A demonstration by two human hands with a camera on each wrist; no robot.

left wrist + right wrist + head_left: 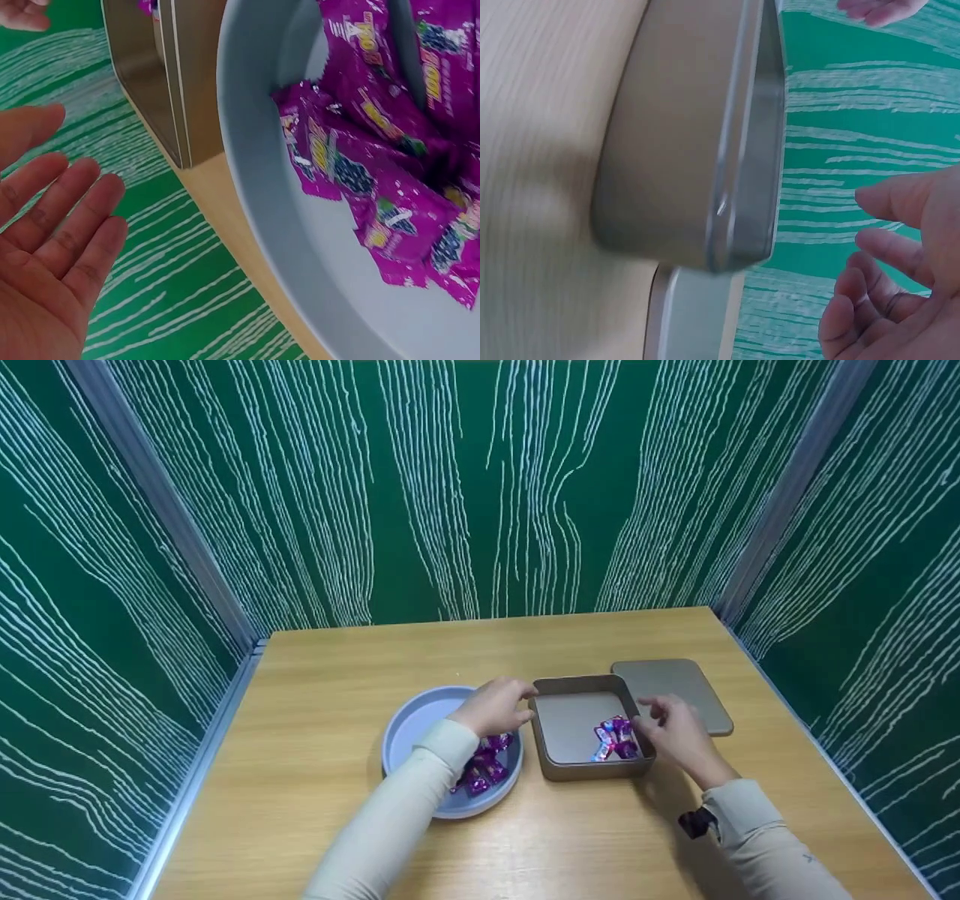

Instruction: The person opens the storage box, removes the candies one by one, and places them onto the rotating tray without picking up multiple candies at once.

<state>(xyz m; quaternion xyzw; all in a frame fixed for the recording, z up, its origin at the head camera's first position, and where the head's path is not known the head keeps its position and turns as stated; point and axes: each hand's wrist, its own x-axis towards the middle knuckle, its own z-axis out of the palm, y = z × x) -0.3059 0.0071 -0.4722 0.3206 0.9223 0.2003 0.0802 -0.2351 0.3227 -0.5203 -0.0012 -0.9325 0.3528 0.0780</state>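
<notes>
My left hand (495,706) is above the right side of a pale blue round dish (401,735), its fingers pointing toward a square metal tin (574,720). In the left wrist view the left hand (56,255) has its fingers extended and holds nothing. Purple-wrapped candies (375,157) with grape pictures lie in the dish, partly hidden by the arm in the head view. A few more candies (616,739) are in the tin's near right corner. By the tin's right wall, my right hand (675,739) holds nothing; its fingers look loosely bent in the right wrist view.
The tin's flat lid (682,694) lies on the wooden table (315,750) behind and right of the tin. Green panels (480,510) with white streaks rise at the back and both sides. A dark band (697,823) is on the right wrist.
</notes>
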